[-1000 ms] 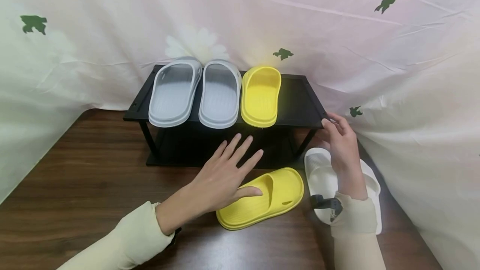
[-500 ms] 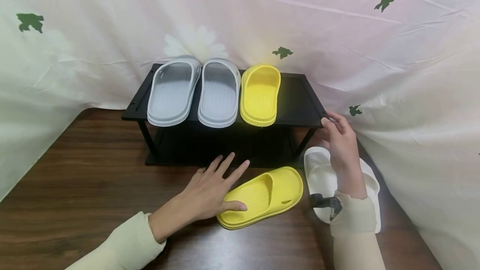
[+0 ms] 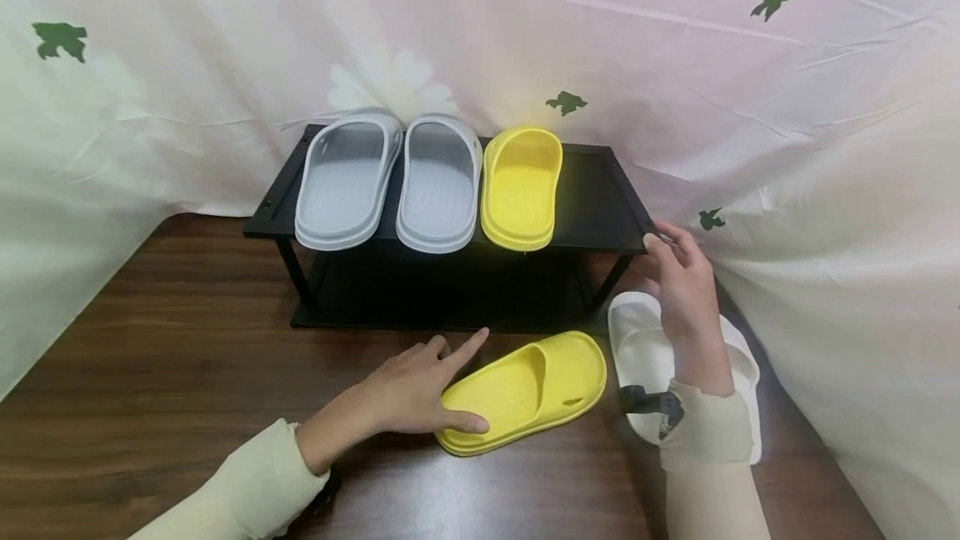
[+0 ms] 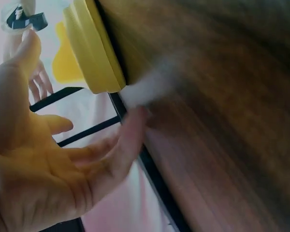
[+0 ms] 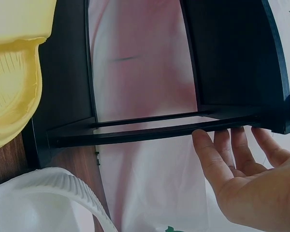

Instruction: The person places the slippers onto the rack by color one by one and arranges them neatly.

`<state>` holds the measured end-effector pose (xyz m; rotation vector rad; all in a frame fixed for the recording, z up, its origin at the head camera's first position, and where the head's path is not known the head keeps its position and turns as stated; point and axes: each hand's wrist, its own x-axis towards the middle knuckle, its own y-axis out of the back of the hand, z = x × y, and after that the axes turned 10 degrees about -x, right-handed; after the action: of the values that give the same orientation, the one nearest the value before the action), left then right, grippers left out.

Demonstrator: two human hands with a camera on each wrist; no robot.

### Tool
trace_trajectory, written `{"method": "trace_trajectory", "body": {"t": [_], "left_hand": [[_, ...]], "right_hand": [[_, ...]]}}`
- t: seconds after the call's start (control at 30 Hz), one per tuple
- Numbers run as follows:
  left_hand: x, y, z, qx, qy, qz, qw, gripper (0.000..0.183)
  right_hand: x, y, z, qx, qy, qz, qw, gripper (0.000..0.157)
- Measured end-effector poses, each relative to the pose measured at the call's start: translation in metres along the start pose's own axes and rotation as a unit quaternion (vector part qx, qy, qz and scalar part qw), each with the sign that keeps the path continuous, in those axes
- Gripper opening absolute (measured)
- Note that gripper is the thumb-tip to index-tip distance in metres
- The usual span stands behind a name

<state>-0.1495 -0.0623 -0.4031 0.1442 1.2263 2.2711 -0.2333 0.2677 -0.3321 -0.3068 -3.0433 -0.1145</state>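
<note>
On the floor, a yellow slipper point(image 3: 525, 394) lies slanted in front of a black shoe rack point(image 3: 592, 198). My left hand point(image 3: 412, 390) is at its heel end, thumb over the heel and index finger stretched out beyond its far side. In the left wrist view the fingers are spread beside the slipper point(image 4: 94, 48), not closed round it. My right hand point(image 3: 686, 298) grips the rack's right front corner, thumb on top. The right wrist view shows that hand point(image 5: 251, 169) with fingertips against the rack's side bar point(image 5: 159, 134).
Two grey slippers point(image 3: 345, 182) point(image 3: 440, 186) and another yellow slipper point(image 3: 522, 190) stand side by side on the rack's top shelf. White slippers point(image 3: 641, 357) lie on the floor at the right, partly hidden by my right arm. Patterned cloth point(image 3: 465, 23) hangs behind and at both sides.
My left hand has drawn back from in front of the rack toward the floor slipper's heel and lowered, some fingers folding in. The right hand has stayed on the rack corner.
</note>
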Motion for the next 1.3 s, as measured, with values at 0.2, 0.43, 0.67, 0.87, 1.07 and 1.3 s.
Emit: {"method": "trace_trajectory", "body": {"t": [0.2,0.43,0.67,0.87,1.07,1.3], "left_hand": [[0.003,0.007,-0.005,-0.103,0.011,-0.031,0.9941,0.105],[0.008,0.003,-0.01,-0.215,-0.017,-0.031,0.9761,0.076],[0.01,0.003,-0.013,-0.258,-0.019,-0.025,0.9657,0.048],[0.008,0.005,-0.016,-0.365,0.009,-0.036,0.9301,0.042],[0.005,0.004,-0.02,-0.413,0.028,-0.04,0.9093,0.039],[0.0,0.002,-0.024,-0.455,0.031,-0.027,0.8894,0.038]], "right_hand": [[0.001,0.0,-0.001,0.013,0.004,-0.004,1.0,0.045],[0.001,0.0,-0.003,0.008,0.009,-0.002,1.0,0.044],[0.001,0.002,-0.002,0.005,0.002,0.003,1.0,0.047],[0.0,0.003,-0.002,0.006,0.0,0.004,1.0,0.046],[-0.001,0.001,-0.002,0.013,-0.002,-0.001,1.0,0.044],[-0.002,0.0,0.0,0.005,-0.001,-0.002,1.0,0.045]]}}
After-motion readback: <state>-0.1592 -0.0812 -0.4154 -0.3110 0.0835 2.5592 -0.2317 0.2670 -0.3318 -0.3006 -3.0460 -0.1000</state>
